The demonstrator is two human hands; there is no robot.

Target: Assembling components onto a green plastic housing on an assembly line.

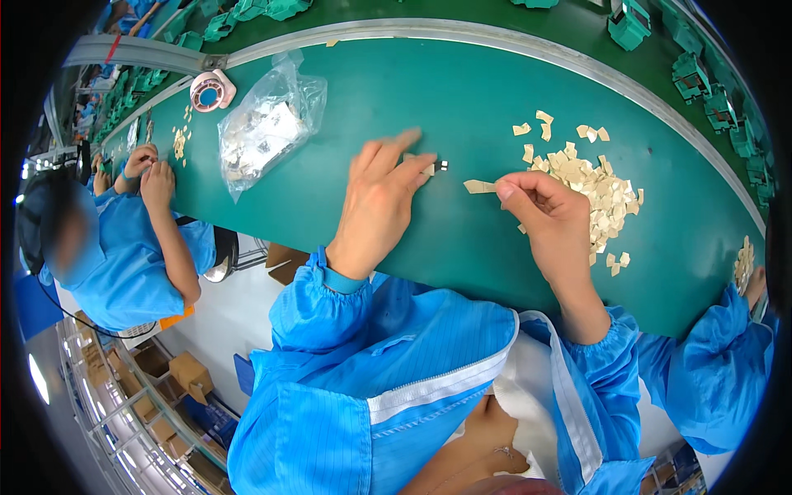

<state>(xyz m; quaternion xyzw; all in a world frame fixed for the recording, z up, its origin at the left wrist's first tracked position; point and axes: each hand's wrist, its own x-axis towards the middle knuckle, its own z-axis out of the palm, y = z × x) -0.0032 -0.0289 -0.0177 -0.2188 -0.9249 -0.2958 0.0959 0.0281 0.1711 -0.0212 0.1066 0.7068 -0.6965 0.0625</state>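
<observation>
My left hand [377,202] hovers over or rests on the green table with its fingers stretched out and apart. By its fingertips lies a small black-and-white part [444,166]. A bit of beige shows beside the index fingertip; whether the finger touches it I cannot tell. Between thumb and forefinger, my right hand [546,210] pinches a small, flat beige piece [478,187], its angled end pointing left. To the right of that hand spreads a loose heap of similar beige pieces [610,194], with several strays around it.
A clear plastic bag [272,132] of white parts lies at the far left, beside a pink-and-blue round roll [208,92]. A metal rail [462,31] edges the table; green fixtures [629,25] stand beyond. Co-workers in blue sit at left [132,256] and right [714,371].
</observation>
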